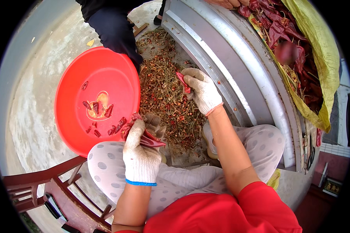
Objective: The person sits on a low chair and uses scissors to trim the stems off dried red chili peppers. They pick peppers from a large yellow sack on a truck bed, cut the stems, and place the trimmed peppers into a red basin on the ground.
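My left hand (141, 151), in a white knit glove with a blue cuff, is closed on several dried red chili peppers (151, 141), above my knee and by the rim of a red plastic basin (64, 87). My right hand (201, 88), gloved with a pinkish cuff, pinches a piece of dried red chili (183, 81) between thumb and fingers. Several dried chili pieces (95, 107) lie in the basin. Below and between my hands, a heap of chili stems, seeds and scraps (169, 96) covers the ground.
A grey metal-edged table (230, 52) stands at the right, with an open yellow woven sack (323, 58) of dried chilies (280, 26) on it. Another person's hand (226, 3) rests at its edge. Someone's dark-trousered leg (113, 29) is behind the basin. A wooden chair (43, 174) stands lower left.
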The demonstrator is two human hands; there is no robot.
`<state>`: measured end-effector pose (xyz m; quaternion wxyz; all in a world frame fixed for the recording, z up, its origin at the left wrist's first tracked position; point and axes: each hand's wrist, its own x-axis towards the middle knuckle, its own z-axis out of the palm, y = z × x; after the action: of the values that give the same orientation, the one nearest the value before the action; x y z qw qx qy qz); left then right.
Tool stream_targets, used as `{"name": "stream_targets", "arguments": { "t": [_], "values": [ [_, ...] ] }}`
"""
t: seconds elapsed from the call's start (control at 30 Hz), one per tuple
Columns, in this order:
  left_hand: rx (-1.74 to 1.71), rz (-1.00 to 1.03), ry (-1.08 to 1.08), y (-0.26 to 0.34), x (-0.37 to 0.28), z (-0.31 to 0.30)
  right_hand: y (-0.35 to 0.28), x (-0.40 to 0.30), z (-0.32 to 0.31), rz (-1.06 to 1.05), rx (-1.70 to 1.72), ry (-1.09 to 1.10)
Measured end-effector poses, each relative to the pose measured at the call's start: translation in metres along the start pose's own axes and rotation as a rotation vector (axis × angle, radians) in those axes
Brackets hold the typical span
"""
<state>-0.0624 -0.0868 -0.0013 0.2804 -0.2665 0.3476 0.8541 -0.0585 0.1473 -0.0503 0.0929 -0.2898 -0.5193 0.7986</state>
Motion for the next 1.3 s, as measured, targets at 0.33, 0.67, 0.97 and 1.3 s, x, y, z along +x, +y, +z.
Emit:
{"name": "stream_targets", "arguments": {
  "t": [0.33, 0.67, 0.97, 1.3],
  "values": [
    [-0.542, 0.216, -0.050, 0.056, 0.053, -0.047, -0.039, 0.009, 0.130, -0.346, -0.772, -0.391],
    [-0.519, 0.240, 0.053, 0.059, 0.078, -0.065, -0.147, -0.082, 0.018, -0.547, -1.020, -0.149],
    [-0.326, -0.035, -0.132, 0.011, 0.079, -0.020, -0.253, -0.115, -0.109, -0.552, -1.935, 0.792],
    [-0.106, -0.261, -0.310, -0.040, 0.053, 0.011, -0.256, -0.117, -0.144, -0.579, -1.499, 0.827]
  ]
}}
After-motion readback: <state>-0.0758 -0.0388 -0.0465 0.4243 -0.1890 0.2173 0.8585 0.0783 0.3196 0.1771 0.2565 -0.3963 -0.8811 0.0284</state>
